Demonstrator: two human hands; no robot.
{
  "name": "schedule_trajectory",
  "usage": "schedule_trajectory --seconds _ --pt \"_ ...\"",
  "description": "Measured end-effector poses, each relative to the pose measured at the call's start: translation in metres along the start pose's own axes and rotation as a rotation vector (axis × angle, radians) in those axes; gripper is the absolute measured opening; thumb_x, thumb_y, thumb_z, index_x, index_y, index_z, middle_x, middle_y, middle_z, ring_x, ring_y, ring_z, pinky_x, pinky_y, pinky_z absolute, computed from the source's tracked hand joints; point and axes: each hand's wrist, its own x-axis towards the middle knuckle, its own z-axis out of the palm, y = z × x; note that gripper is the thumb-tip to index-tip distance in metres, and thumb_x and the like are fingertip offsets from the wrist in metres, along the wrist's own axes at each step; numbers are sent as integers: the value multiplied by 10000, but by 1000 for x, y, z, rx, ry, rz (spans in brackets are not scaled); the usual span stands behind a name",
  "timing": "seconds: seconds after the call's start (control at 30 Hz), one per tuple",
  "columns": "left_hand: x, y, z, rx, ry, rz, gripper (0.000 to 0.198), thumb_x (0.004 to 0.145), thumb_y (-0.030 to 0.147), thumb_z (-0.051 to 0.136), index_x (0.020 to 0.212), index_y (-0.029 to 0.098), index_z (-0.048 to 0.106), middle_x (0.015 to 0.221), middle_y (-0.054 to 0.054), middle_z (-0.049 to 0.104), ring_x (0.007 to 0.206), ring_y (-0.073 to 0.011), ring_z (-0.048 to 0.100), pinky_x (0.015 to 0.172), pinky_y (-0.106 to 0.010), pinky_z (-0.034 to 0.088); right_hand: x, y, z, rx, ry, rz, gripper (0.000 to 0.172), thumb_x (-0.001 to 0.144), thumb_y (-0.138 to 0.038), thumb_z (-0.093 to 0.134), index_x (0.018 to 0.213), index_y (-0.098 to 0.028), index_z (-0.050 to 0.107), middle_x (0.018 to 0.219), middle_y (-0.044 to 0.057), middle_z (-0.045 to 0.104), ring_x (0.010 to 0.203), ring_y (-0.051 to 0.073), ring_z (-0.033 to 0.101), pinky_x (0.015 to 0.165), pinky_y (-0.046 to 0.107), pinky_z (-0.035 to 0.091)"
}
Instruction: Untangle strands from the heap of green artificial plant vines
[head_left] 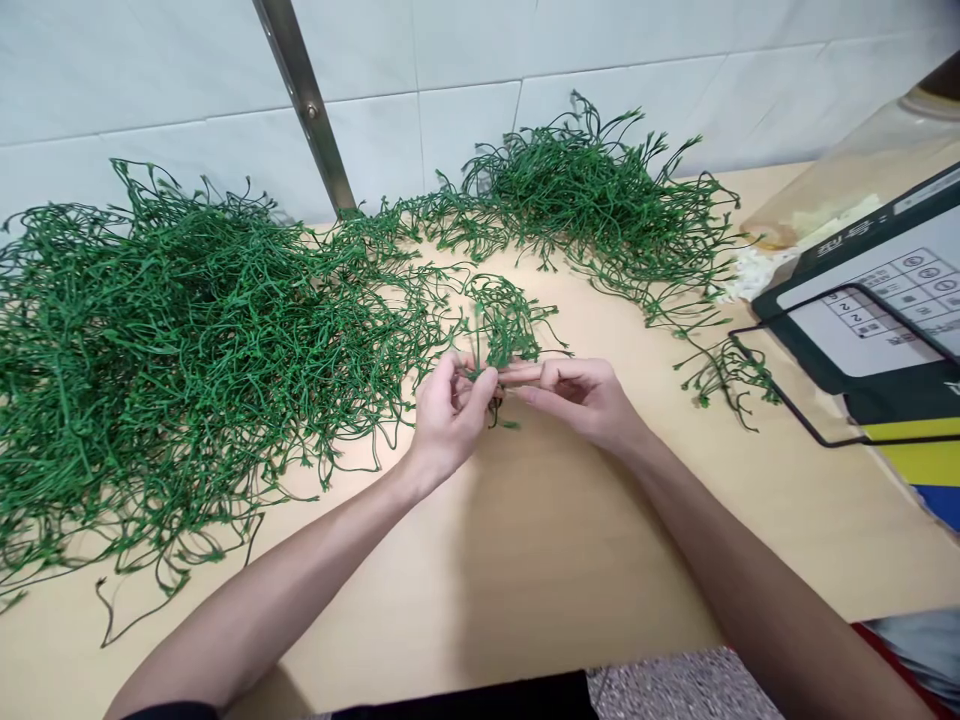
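Close together over the middle of the table are both of my hands. My left hand (454, 405) is closed, thumb against fingers, pinching a green plastic stem sprig (511, 318) whose forked tips spread out behind the fingers. From the other side my right hand (581, 395) reaches in, its fingers and thumb closed at the lower end of the same sprig. Exactly where the right fingertips grip is partly hidden. Left of my hands lies a large tangled heap of green plastic stems (202, 320). A second heap of the same stems (592, 190) sits farther back.
A small loose bunch of stems (727, 380) lies at the right, beside a black wire frame (821, 440) and a dark printed box (885, 290). Small white pieces (757, 272) are behind it. A metal post (307, 105) stands against the tiled wall (480, 60).
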Motion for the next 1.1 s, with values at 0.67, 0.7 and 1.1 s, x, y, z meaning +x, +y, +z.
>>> schedule_trajectory --seconds 0.67,0.7,1.1 --pt "7 6 -2 -280 -128 -73 296 672 320 814 747 166 573 809 -16 677 674 -107 671 725 -260 566 6 0 -1 145 326 172 374 569 -430 899 716 -191 652 654 1 702 552 138 664 609 300 613" --pt "7 6 -1 -282 -115 -73 300 645 291 830 726 163 570 819 -15 672 697 -106 669 720 -247 560 6 0 -1 149 321 181 370 573 -424 898 724 -187 657 653 3 703 552 136 663 608 296 613" --pt "8 6 1 -248 11 -45 308 637 212 809 702 168 512 751 21 596 603 -50 535 544 -168 426 0 5 -4 39 -36 -110 181 707 -236 815 873 -202 751 1036 81 692 804 165 703 768 326 649"
